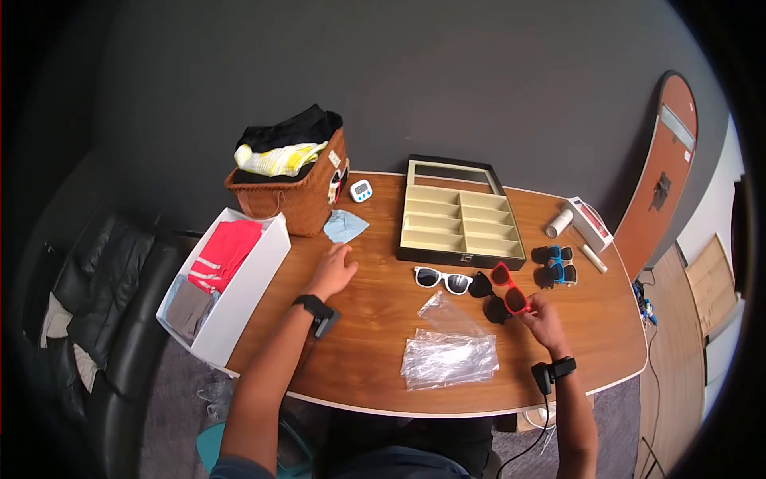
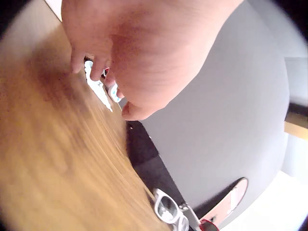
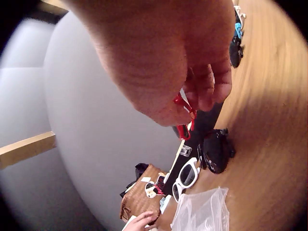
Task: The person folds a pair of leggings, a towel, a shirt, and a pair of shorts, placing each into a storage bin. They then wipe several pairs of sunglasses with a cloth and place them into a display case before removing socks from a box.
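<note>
My right hand [image 1: 544,321] pinches one end of red sunglasses [image 1: 511,288] with dark lenses, holding them over the right half of the table. Black sunglasses [image 1: 496,310] lie just beside and partly behind them. White sunglasses [image 1: 444,280] are to their left, in front of an open display case [image 1: 464,257] with cream compartments. In the right wrist view, the fingers hide much of the red sunglasses [image 3: 184,132]. Over the left part of the table is my left hand [image 1: 335,273], its fingers loosely bent and holding nothing. A light blue cloth [image 1: 345,227] lies just beyond it.
Clear plastic bags [image 1: 449,359] lie near the front edge. Blue-and-black sunglasses [image 1: 563,273], a white roll [image 1: 559,223] and a white box [image 1: 589,225] are at the right. A brown basket [image 1: 299,206] of clothes, a timer [image 1: 361,191] and a white bin [image 1: 254,279] stand left.
</note>
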{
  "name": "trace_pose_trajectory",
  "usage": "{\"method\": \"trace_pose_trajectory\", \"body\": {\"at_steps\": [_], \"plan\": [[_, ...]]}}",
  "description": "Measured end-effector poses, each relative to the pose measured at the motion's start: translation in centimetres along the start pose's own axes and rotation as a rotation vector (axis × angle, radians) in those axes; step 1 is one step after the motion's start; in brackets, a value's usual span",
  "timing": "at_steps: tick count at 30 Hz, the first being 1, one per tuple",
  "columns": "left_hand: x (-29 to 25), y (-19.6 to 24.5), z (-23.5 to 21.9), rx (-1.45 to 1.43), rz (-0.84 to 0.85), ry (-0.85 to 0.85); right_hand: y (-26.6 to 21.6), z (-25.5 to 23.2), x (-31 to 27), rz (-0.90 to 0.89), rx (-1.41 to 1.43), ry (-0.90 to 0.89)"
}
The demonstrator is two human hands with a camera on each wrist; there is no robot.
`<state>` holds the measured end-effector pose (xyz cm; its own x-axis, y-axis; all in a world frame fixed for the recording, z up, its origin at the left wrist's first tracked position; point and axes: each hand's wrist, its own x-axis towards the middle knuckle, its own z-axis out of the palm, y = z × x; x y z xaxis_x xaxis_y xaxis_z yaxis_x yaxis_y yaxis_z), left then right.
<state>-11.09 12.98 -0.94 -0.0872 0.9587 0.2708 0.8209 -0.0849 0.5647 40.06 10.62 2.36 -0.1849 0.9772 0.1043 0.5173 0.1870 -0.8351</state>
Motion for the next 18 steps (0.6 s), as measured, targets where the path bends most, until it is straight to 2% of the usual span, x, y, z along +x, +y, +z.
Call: {"method": "trace_pose_trajectory", "body": {"at_steps": [1,2,4,5,7,8,9,10,13,14,18], "plan": [[1.5,-0.4,0.3,0.127,-0.046,-0.003,0.8,0.3,0.1,-0.004,0.012,-0.010],[2.8,-1.2,0.7,0.127,-0.023,-0.003,1.1,0.8,0.0,-0.027,0.030,0.015],[5.0,-2.4,1.2,0.241,-0.144,-0.064,1.1,1.1,-0.2,-0.025,0.085,0.061],[5.7,-2.6,1.1,0.241,-0.126,-0.067,1.4,1.2,-0.4,-0.016,0.141,0.080],[5.7,-3.4,1.6,0.332,-0.191,-0.178,2.1,0.8,-1.3,0.018,0.211,0.087],[5.2,-3.7,2.0,0.367,-0.103,-0.092,1.3,0.6,-1.9,0.011,0.316,0.061],[4.4,-3.0,1.9,0.366,-0.110,-0.108,0.3,0.4,-2.6,0.006,0.421,0.030],[3.6,-2.3,1.7,0.326,-0.033,-0.085,-1.0,0.3,-3.5,0.013,0.428,0.033],[-0.7,0.0,1.0,0.289,0.191,0.017,-0.8,0.8,-5.2,-0.008,0.426,0.005],[-2.3,0.9,0.6,0.272,0.217,-0.011,-2.0,1.3,-5.7,0.031,0.504,-0.028],[-7.5,3.4,-0.9,0.168,0.331,-0.125,-4.1,2.9,-7.1,0.093,0.529,-0.160]]}}
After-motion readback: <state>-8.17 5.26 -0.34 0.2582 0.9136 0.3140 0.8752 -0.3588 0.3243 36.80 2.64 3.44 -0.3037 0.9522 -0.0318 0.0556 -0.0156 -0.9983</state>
